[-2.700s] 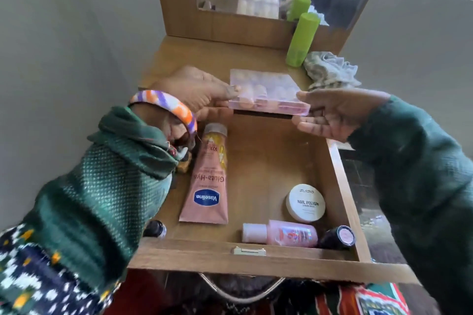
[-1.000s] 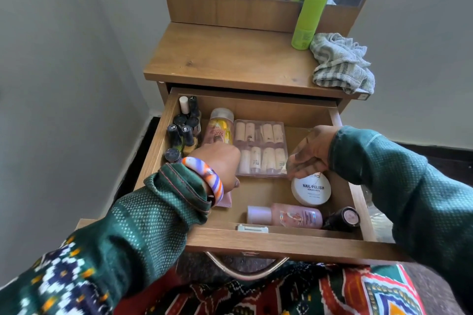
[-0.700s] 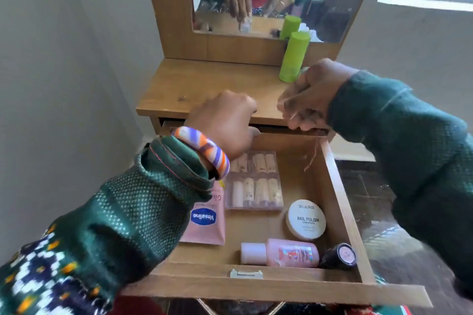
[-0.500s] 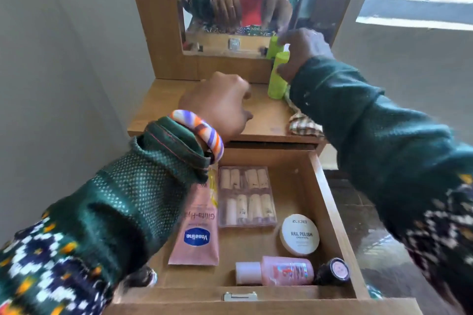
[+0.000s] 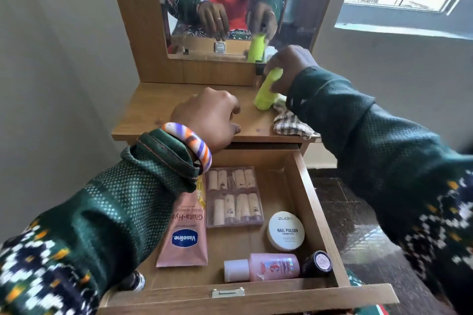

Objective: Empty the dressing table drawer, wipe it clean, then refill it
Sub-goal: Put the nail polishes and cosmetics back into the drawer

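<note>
drawer [image 5: 314, 202]: matt wood | cloth [image 5: 289, 125]: checked fabric | tube [image 5: 184, 235]: glossy plastic

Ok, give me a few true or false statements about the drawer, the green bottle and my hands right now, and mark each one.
1. The right hand grips the green bottle. True.
2. The drawer is shut. False: it is pulled open with items inside.
3. The Vaseline tube lies in the drawer. True.
4. The left hand holds the cloth. False: it holds nothing, and the cloth lies on the tabletop by the bottle.
5. The nail polish jar stands on the tabletop. False: it is in the drawer.
</note>
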